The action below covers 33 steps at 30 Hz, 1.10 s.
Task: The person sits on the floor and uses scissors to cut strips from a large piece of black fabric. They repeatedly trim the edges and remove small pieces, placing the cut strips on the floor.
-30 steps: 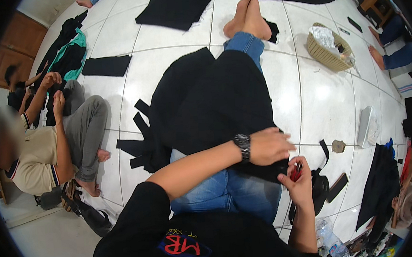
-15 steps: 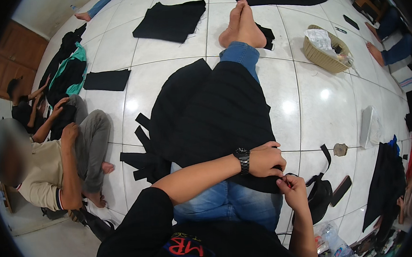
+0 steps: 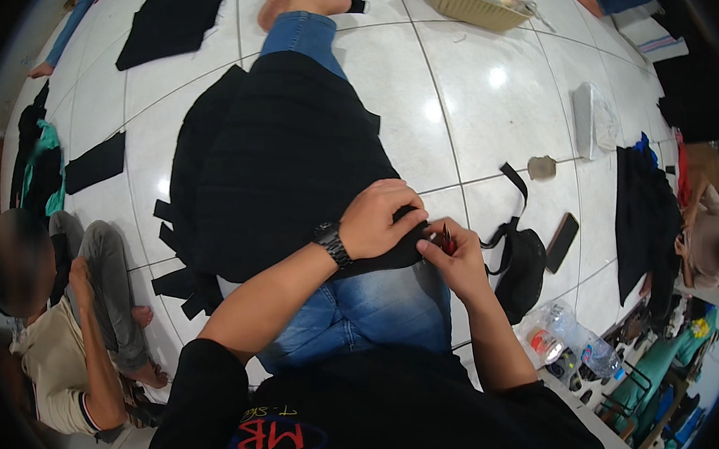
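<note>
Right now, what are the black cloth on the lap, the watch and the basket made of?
Black cloth: soft, matte fabric, since it drapes with hardly any shine; which fibre, I can't tell. Watch: probably dark metal, as its linked band glints. Basket: tan, ribbed wall, maybe plastic or woven cane.

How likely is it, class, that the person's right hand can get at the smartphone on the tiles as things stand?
Probably yes: nothing visible covers the smartphone. The black strapped bag lies between it and the right hand, but the hand could likely pass over. It holds a small red tool.
</note>
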Tool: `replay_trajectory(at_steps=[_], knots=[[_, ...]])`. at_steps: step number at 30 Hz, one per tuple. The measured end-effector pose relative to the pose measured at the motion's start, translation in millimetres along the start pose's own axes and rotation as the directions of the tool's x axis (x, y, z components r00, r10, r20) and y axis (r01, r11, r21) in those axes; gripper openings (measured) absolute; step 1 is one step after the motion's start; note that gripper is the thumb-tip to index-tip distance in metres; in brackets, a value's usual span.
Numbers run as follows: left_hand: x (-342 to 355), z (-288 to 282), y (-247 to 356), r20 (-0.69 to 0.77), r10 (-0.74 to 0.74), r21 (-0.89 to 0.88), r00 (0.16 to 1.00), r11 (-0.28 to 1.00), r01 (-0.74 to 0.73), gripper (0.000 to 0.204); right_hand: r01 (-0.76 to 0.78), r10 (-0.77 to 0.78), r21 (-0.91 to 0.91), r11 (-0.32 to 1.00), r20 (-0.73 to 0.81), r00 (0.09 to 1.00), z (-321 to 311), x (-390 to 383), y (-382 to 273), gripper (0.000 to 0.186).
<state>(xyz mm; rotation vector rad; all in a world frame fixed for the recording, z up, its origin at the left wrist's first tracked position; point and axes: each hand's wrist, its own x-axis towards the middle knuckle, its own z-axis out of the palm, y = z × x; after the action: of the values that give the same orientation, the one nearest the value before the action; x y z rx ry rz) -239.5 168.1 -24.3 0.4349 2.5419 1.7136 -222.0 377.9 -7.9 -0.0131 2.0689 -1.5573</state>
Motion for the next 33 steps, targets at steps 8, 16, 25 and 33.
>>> replay_trajectory(at_steps=[8,16,25,33], knots=[[0.8,5.7,-4.5,-0.018,0.067,0.005,0.998,0.998,-0.067,0.013,-0.194,0.166,0.33,0.924,0.111,0.98,-5.7,9.8,-6.3,0.017],[-0.1,7.0,-5.2,-0.079,0.093,0.029,0.993,0.995,-0.091,0.014,-0.296,0.293,0.599,0.744,0.106,0.95,-2.5,3.6,-5.2,0.007],[-1.8,-5.6,8.4,0.141,0.209,0.219,0.968,0.947,-0.237,0.056,-0.028,0.259,0.917,0.397,-0.083,0.962,-23.3,10.8,-21.9,0.01],[-8.1,0.9,15.6,0.247,0.111,0.484,0.963,0.846,-0.222,0.094,0.553,-0.46,-0.701,0.451,0.348,0.817,-31.7,6.3,-16.0,0.014]])
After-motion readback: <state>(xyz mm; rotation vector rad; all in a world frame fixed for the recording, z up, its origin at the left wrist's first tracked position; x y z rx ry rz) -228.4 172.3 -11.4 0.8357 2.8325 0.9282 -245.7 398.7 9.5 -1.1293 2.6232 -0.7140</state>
